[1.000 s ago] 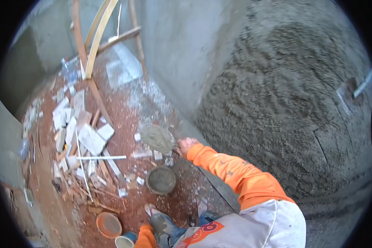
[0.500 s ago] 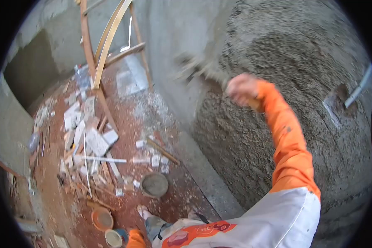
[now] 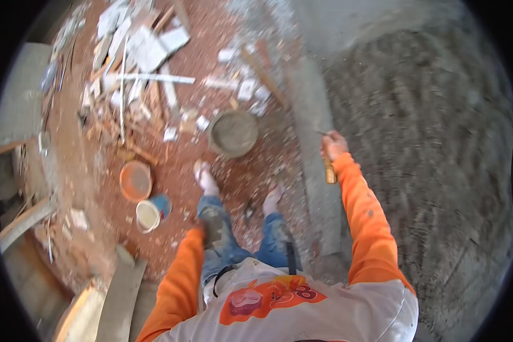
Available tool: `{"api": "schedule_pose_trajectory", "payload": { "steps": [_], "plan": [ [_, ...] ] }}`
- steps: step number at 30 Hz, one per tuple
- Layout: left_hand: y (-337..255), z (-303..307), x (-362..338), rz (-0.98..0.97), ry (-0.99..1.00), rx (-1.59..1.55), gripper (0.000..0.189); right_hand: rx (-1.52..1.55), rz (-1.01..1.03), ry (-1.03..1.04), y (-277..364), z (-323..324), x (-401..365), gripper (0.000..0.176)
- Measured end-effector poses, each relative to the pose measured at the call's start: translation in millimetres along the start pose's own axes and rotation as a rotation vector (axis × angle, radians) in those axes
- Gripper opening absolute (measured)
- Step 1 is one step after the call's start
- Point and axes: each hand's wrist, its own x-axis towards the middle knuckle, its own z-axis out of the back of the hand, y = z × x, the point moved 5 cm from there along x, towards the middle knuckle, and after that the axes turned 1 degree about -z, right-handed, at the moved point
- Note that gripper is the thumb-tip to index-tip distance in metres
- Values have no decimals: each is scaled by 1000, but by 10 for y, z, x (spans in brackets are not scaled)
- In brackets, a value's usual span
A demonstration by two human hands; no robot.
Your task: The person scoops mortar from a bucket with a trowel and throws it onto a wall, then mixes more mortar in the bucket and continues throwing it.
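My right hand [image 3: 334,145] is closed around the wooden handle of a trowel [image 3: 330,172], just left of the mortar-coated wall [image 3: 404,142]. The handle's butt points back toward me; only a sliver of metal shows beyond my fingers, and the blade cannot be made out. My left arm's orange sleeve [image 3: 179,273] reaches to my left knee, where the cuff is blurred and hides the fingers. Ahead of my feet stands a round tub of grey mortar [image 3: 233,133].
Left of my feet are an orange bucket [image 3: 135,181] and a blue bucket with pale contents [image 3: 149,215]. Broken tiles and wood scraps [image 3: 148,48] lie heaped ahead. A concrete ledge [image 3: 314,102] runs along the wall's foot. A board [image 3: 119,296] lies at the lower left.
My right hand has come down and back from the wall with the trowel. My view has tipped down toward the tub and my feet, and more of the left sleeve shows.
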Motion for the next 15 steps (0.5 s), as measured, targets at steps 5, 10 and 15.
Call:
{"api": "schedule_pose_trajectory", "payload": {
  "steps": [5, 10, 15],
  "plan": [
    [-874, 0, -406, 24, -94, 532, 69, -1155, 122, 295, -1606, -1976, 1349, 37],
    [-696, 140, -144, 4, -36, 628, 70, -1163, 22, 141, -1856, -2852, 2378, 38],
    [-635, 199, -78, -48, -18, 542, 66, -1182, -238, 321, -2523, -3876, 2357, 47]
  ]
}}
